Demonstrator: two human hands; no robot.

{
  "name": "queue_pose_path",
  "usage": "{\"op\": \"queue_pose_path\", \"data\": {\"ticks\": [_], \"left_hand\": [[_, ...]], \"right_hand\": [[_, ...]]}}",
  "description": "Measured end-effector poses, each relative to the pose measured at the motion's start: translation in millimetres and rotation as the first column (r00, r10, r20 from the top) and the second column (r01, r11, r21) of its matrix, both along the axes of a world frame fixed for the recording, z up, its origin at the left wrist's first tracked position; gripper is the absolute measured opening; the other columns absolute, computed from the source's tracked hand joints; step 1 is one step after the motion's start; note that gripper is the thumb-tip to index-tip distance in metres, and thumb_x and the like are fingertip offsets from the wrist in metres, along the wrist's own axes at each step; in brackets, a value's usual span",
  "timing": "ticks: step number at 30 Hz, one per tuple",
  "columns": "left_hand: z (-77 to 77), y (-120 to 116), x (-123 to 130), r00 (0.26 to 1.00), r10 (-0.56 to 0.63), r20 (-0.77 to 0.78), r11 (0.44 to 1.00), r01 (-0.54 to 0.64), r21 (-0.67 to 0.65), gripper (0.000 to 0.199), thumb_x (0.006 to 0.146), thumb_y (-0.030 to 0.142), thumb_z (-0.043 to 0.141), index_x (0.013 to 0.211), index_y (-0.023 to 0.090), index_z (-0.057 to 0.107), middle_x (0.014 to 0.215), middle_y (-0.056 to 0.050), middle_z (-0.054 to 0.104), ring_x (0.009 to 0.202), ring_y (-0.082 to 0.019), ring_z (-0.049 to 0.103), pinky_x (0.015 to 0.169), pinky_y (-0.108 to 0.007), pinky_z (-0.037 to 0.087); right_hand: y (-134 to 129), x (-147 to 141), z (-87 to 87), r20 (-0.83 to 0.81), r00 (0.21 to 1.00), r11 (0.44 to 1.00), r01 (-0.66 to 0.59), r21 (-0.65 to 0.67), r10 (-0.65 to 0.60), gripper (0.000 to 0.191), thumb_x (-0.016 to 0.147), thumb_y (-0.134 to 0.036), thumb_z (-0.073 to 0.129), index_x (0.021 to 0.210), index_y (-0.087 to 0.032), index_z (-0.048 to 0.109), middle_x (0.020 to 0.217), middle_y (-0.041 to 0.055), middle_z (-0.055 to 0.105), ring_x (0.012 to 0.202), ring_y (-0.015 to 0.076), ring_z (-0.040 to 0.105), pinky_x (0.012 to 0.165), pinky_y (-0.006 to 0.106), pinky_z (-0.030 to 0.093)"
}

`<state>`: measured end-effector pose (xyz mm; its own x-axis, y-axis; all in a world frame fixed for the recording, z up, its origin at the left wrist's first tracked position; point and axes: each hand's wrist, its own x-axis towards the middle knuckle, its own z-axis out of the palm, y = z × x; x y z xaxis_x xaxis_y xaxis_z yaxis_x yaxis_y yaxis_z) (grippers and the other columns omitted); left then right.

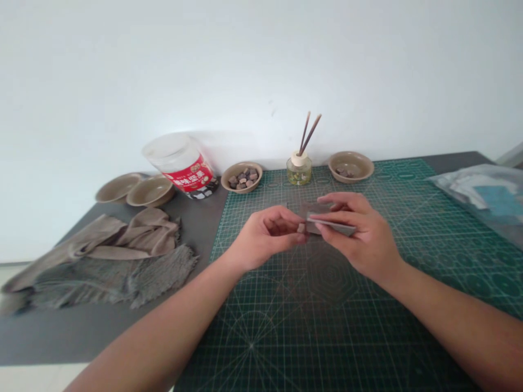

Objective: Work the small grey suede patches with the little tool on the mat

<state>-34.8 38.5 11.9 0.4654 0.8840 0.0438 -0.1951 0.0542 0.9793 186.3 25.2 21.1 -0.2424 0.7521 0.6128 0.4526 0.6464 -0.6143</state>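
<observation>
on the head view, the left hand (266, 238) curls nearly shut against a thin, flat grey card (332, 227); i can't tell if it grips. the right hand (359, 234) pinches the card between thumb and fingers, above the gridded green cutting mat (327, 337), toward its top edge.

The flat grey piece (316, 209) between the hands is partly hidden behind the fingers of the right hand (355, 234), so its full outline and material cannot be told. A small pale bit (301, 228) at the fingertips of the left hand (265, 237) is too small to identify. The lettering on the red label (188, 175) of the plastic jar (171, 155) is blurred. The clear bag (478, 190) at the far right is cut off by the picture's edge, its contents blurred. The lumps (343, 172) in the far bowl (351, 161) are too small to tell.
</observation>
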Motion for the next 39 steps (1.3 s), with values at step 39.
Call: {"op": "queue_pose_path", "data": {"ticks": [39], "left_hand": [[1.8,-19,11,0.919,0.347,-0.187,0.910,-0.282,0.302,0.021,0.086,0.029,0.075,0.078,0.017,0.059,0.072,-0.002,0.072,0.064,-0.014,0.069,0.061,-0.025,0.054]], "right_hand": [[-6,-8,-6.5,0.364,0.926,0.965,-0.179,0.193,0.099,0.051,0.095,-0.008,0.046,0.145,-0.016,0.054,0.144,0.0120,0.060,0.130,0.0236,0.061,0.106,0.042,0.054]]}}
